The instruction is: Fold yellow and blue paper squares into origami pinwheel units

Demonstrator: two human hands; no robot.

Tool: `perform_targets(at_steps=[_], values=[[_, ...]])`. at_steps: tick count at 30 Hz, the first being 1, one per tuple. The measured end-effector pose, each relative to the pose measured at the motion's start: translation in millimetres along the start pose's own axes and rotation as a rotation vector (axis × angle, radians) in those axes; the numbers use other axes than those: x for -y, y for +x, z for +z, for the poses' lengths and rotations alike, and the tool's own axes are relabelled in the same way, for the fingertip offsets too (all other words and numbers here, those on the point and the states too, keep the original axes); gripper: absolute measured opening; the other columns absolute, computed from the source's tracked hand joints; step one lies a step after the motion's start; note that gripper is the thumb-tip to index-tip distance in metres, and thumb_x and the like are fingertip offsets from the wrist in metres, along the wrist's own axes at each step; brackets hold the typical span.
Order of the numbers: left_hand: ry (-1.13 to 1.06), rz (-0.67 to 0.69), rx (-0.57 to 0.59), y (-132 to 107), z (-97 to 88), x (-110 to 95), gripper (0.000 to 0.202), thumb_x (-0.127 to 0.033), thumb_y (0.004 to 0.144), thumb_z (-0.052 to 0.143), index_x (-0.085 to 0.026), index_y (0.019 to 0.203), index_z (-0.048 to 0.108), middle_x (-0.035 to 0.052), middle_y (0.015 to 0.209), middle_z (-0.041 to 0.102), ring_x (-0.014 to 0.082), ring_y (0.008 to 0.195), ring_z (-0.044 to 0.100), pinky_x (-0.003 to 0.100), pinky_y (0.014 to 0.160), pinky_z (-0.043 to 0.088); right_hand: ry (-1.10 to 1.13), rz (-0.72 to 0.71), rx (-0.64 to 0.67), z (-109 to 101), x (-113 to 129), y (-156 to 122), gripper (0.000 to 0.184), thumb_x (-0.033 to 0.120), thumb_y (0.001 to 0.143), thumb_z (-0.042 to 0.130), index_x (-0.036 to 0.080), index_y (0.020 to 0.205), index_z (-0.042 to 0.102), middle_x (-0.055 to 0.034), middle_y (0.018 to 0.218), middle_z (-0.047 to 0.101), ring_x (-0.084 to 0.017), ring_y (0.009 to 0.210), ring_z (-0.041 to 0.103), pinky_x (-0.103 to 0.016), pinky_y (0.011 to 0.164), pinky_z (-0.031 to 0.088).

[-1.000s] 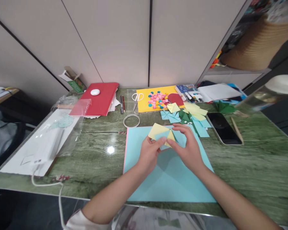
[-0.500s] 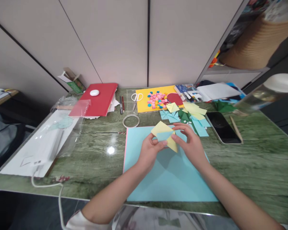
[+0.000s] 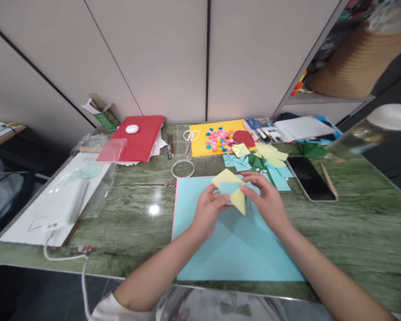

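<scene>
Both my hands hold a small folded paper piece (image 3: 232,189), yellow with a light blue flap, just above a large light blue sheet (image 3: 234,243) on the green table. My left hand (image 3: 209,209) pinches its lower left edge. My right hand (image 3: 267,200) grips its right side, fingers curled around it. A yellow triangular flap hangs down between my hands.
Behind the sheet lie a tape ring (image 3: 183,168), white scissors (image 3: 190,136), a yellow card with small coloured pieces (image 3: 217,139), folded paper shapes (image 3: 263,162), a black phone (image 3: 309,178) and a red folder (image 3: 138,136). A plastic sleeve with white paper (image 3: 63,196) is at left.
The paper piece has been turned between my fingers: a yellow flap that sat folded in now hangs down, and the blue flap shows in front. My hands stayed in place.
</scene>
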State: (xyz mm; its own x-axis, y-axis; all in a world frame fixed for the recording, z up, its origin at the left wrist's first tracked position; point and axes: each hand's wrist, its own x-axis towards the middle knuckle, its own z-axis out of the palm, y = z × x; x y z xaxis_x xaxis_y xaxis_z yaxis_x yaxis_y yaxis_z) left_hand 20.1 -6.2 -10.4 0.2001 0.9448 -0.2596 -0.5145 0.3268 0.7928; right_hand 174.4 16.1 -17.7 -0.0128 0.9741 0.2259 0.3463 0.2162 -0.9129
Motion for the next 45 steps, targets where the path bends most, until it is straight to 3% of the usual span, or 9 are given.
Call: perform_targets(at_steps=[8,18,33,45], values=[[0.022,-0.028,-0.088,0.6,2.8,3.4,0.046,-0.025,0.059,0.076,-0.016,0.099,0.055,0.0063,0.089,0.066,0.0179,0.076,0.063,0.033,0.070,0.050,-0.157,-0.086,-0.047,4.2,7.1,-5.1,0.010,0.031,0.075,0.061,0.024,0.081,0.058,-0.0035,0.107,0.058,-0.020,0.105,0.051,-0.040,0.092,0.037],[-0.050,-0.093,-0.120,5.6,-2.7,3.3,0.040,-0.024,0.061,0.075,-0.013,0.095,0.057,0.0099,0.096,0.066,0.0189,0.081,0.062,0.035,0.076,0.048,-0.072,-0.091,-0.082,-1.6,7.3,-2.1,0.012,0.034,0.081,0.054,0.024,0.079,0.059,-0.0038,0.103,0.059,-0.020,0.101,0.053,-0.040,0.091,0.038],[-0.026,0.069,-0.119,1.7,-2.5,-0.2,0.032,-0.024,0.068,0.069,-0.017,0.095,0.054,0.0047,0.084,0.066,0.0168,0.075,0.063,0.032,0.073,0.048,-0.129,-0.108,-0.073,0.7,8.1,-4.8,0.009,0.032,0.081,0.054,0.024,0.081,0.059,-0.0032,0.103,0.059,-0.020,0.101,0.053,-0.039,0.090,0.039],[-0.120,0.058,-0.120,2.4,-1.8,1.2,0.028,-0.022,0.071,0.062,-0.021,0.098,0.055,0.0002,0.079,0.062,0.0168,0.080,0.061,0.034,0.080,0.047,-0.229,-0.226,-0.095,6.6,9.6,-10.8,0.013,0.030,0.081,0.054,0.026,0.094,0.055,-0.0035,0.104,0.061,-0.023,0.103,0.053,-0.042,0.089,0.039]])
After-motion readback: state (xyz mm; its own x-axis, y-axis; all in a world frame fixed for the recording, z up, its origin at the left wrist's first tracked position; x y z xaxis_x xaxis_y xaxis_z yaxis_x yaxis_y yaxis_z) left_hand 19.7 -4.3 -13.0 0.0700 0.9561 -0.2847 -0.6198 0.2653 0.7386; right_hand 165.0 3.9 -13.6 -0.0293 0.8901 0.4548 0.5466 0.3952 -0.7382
